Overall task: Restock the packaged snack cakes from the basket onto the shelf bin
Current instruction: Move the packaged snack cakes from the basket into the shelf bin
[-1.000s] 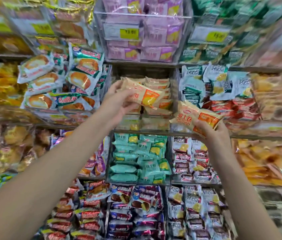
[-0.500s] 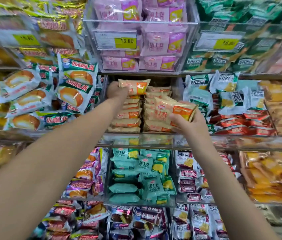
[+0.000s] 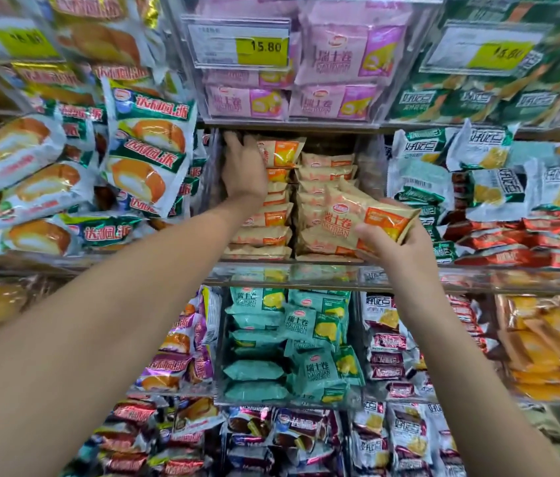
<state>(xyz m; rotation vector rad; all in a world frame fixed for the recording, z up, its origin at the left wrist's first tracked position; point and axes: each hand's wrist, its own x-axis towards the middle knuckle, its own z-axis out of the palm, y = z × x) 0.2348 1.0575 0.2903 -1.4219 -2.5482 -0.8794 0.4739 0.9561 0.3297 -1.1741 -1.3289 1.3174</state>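
A clear shelf bin at mid height holds two stacks of tan and orange snack cake packs. My left hand reaches deep into the bin's left side and rests on the top pack of the left stack, fingers around its left end. My right hand holds another tan and orange pack tilted in front of the right stack, just above the bin's front lip. The basket is out of view.
Pink packs fill the bin above with a 15.80 price tag. Teal packs fill the bin below. White and green cake packs crowd the left; white, teal and red packs crowd the right.
My left hand has carried its pack up and into the bin onto the left stack. My right hand has brought its pack leftward and closer to the right stack.
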